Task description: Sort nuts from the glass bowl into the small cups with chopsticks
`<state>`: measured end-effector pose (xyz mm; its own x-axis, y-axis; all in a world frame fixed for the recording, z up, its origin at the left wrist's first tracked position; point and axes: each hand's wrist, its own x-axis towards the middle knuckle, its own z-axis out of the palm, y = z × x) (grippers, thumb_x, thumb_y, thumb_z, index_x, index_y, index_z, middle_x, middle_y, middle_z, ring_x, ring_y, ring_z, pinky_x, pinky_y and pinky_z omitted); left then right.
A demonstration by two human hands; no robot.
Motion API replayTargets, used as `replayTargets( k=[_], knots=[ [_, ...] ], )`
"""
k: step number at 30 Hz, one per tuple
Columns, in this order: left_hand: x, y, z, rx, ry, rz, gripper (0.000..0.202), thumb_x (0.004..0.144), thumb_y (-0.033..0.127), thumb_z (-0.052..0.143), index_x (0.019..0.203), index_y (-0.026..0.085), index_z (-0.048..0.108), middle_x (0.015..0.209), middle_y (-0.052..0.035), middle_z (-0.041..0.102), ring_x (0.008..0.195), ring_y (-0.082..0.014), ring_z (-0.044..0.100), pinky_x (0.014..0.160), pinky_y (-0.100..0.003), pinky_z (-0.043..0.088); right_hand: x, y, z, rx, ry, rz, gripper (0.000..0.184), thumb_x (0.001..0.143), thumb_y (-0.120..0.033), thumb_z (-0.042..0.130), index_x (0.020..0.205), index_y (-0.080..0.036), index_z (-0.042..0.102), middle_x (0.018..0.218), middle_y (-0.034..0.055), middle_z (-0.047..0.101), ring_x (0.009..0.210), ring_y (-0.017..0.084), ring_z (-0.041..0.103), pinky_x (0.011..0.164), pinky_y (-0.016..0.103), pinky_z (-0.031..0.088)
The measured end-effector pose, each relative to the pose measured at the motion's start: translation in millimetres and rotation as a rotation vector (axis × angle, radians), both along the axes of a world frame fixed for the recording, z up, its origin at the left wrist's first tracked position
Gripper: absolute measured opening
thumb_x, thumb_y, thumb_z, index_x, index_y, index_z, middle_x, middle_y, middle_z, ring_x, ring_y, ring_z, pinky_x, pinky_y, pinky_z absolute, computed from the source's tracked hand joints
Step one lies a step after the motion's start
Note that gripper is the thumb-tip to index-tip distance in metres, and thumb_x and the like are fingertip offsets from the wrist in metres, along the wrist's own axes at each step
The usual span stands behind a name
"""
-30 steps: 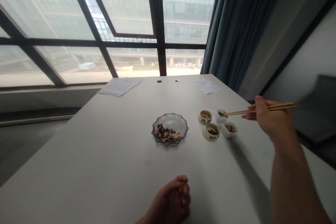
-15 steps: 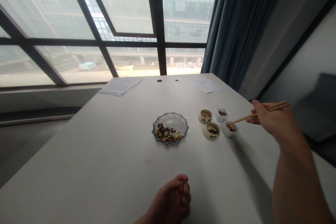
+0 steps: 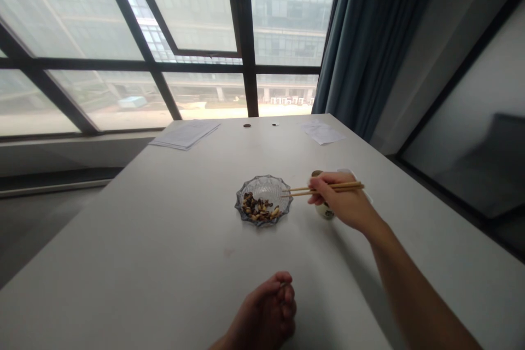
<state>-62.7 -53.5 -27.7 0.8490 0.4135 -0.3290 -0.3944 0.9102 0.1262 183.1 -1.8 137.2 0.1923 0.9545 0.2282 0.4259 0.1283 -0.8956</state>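
My right hand (image 3: 344, 203) grips a pair of wooden chopsticks (image 3: 303, 190), whose tips reach the right rim of a glass bowl (image 3: 283, 185) holding mixed nuts and beans (image 3: 258, 209). The hand covers most of the small cups behind it; part of one cream cup (image 3: 325, 212) and a white edge (image 3: 346, 171) show. My left hand (image 3: 266, 314) rests on the white table (image 3: 164, 240) near the front edge, fingers curled closed, with a small thing at the fingertips that I cannot make out.
A stack of papers (image 3: 184, 134) lies at the far left of the table and a single sheet (image 3: 322, 132) at the far right. Two small round holes (image 3: 246, 125) sit near the far edge. Windows and a blue curtain (image 3: 369, 38) stand behind.
My right hand has swung left from the small cups to the glass bowl, carrying the chopsticks. The left hand has stayed where it was.
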Motion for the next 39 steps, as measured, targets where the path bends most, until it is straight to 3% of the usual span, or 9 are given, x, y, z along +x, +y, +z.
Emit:
replayTargets(
  k=[4, 10, 21, 25, 30, 35, 39],
  knots=[
    [0, 0, -0.9, 0.004, -0.005, 0.002, 0.018, 0.080, 0.019, 0.077, 0.096, 0.018, 0.068, 0.075, 0.0014, 0.067, 0.062, -0.0103, 0.062, 0.056, -0.021, 0.035, -16, 6, -13.4, -0.109, -0.039, 0.111, 0.034, 0.092, -0.047, 0.064, 0.077, -0.018, 0.073, 0.069, 0.0046, 0.074, 0.064, 0.018, 0.073, 0.058, 0.023, 0.054],
    [-1, 1, 0.9, 0.002, -0.018, -0.007, 0.017, 0.082, 0.020, 0.075, 0.097, 0.018, 0.067, 0.077, 0.0009, 0.067, 0.064, -0.0110, 0.063, 0.057, -0.022, 0.036, -29, 10, -22.6, -0.164, -0.072, 0.094, 0.029, 0.092, -0.040, 0.063, 0.075, -0.019, 0.073, 0.063, 0.0021, 0.072, 0.059, 0.016, 0.070, 0.055, 0.023, 0.049],
    [-2, 1, 0.9, -0.005, -0.004, -0.012, 0.019, 0.082, 0.020, 0.074, 0.098, 0.019, 0.064, 0.078, 0.0019, 0.066, 0.065, -0.0104, 0.062, 0.058, -0.022, 0.034, -32, 21, -46.5, -0.060, 0.045, 0.022, 0.049, 0.096, -0.059, 0.053, 0.071, -0.020, 0.069, 0.070, 0.0047, 0.075, 0.061, 0.021, 0.073, 0.057, 0.029, 0.056],
    [-3, -1, 1.1, 0.003, 0.011, -0.012, 0.018, 0.083, 0.021, 0.072, 0.099, 0.019, 0.064, 0.079, 0.0017, 0.065, 0.066, -0.0104, 0.061, 0.060, -0.023, 0.033, -29, 16, -34.2, -0.017, 0.090, -0.068, 0.051, 0.093, -0.065, 0.056, 0.078, -0.019, 0.072, 0.074, 0.0071, 0.076, 0.062, 0.022, 0.075, 0.056, 0.028, 0.059],
    [-3, -1, -0.8, 0.007, 0.006, -0.002, 0.019, 0.083, 0.021, 0.072, 0.100, 0.019, 0.063, 0.079, 0.0019, 0.063, 0.067, -0.0096, 0.059, 0.061, -0.023, 0.034, -12, 0, -1.0, 0.080, 0.130, -0.222, 0.055, 0.087, -0.068, 0.062, 0.080, -0.015, 0.074, 0.072, 0.0105, 0.076, 0.060, 0.024, 0.075, 0.052, 0.028, 0.060],
    [-3, -1, -2.6, 0.014, -0.010, 0.002, 0.018, 0.083, 0.021, 0.073, 0.099, 0.019, 0.064, 0.078, 0.0021, 0.063, 0.065, -0.0099, 0.059, 0.058, -0.022, 0.034, 29, -20, 26.7, 0.160, 0.045, -0.499, 0.049, 0.087, -0.063, 0.067, 0.076, -0.016, 0.073, 0.066, 0.0105, 0.074, 0.056, 0.024, 0.074, 0.048, 0.027, 0.060],
    [-4, 0, -3.0, 0.000, -0.029, -0.002, 0.018, 0.083, 0.021, 0.074, 0.099, 0.019, 0.065, 0.079, 0.0013, 0.065, 0.067, -0.0110, 0.062, 0.058, -0.022, 0.034, 69, -30, 28.3, 0.117, -0.086, -0.690, 0.042, 0.091, -0.053, 0.065, 0.072, -0.015, 0.070, 0.058, 0.0102, 0.071, 0.051, 0.024, 0.073, 0.040, 0.025, 0.056]
  ],
)
